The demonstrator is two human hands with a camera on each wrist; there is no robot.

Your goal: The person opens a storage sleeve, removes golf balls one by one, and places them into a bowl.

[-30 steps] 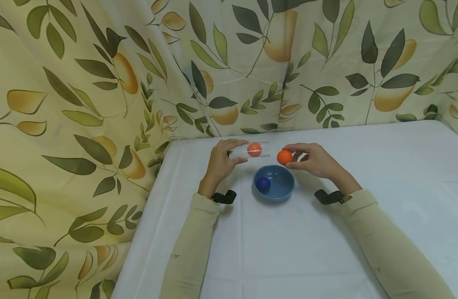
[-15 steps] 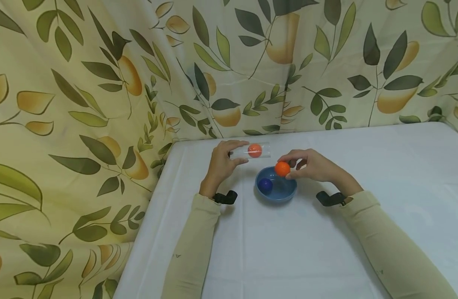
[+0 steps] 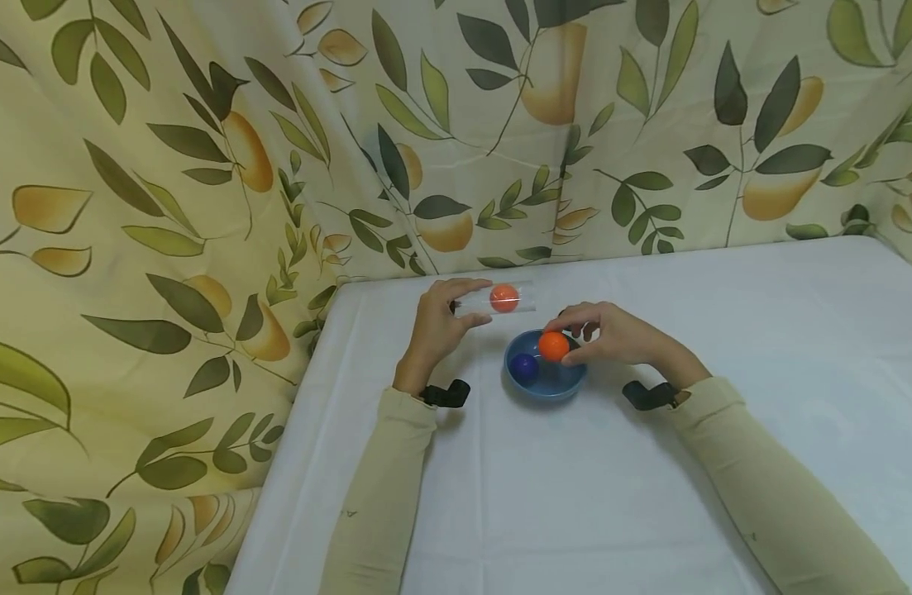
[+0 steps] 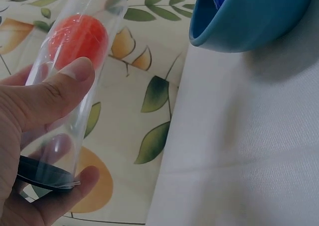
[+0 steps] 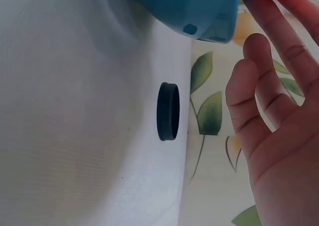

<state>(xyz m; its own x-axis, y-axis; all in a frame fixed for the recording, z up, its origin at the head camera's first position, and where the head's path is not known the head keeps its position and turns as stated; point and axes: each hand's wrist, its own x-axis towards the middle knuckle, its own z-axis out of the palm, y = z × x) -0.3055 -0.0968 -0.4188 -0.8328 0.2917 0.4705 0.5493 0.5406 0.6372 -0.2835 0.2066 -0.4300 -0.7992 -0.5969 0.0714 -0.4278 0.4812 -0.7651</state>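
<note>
My left hand [image 3: 436, 326] grips a clear plastic tube [image 3: 528, 297], held sideways above the table. Inside it sits an orange ball [image 3: 504, 298]. A black end cap [image 4: 45, 175] closes the tube's palm end in the left wrist view. With thumb and fingertips, my right hand [image 3: 615, 335] pinches a second orange ball [image 3: 553, 346] over the blue bowl [image 3: 548, 391]. A dark blue ball [image 3: 525, 368] lies in the bowl's left side. Only a bit of the pinched ball shows in the right wrist view, and the thumb is out of that frame.
A loose black cap [image 5: 168, 111] stands out on the white tablecloth [image 5: 75, 136] beyond the bowl, seen in the right wrist view. A leaf-patterned curtain [image 3: 396, 165] hangs along the table's back and left edges.
My right hand has brought its orange ball down and slightly left, from near the tube's uncapped end to over the bowl. My left hand and the tube stay about where they were.
</note>
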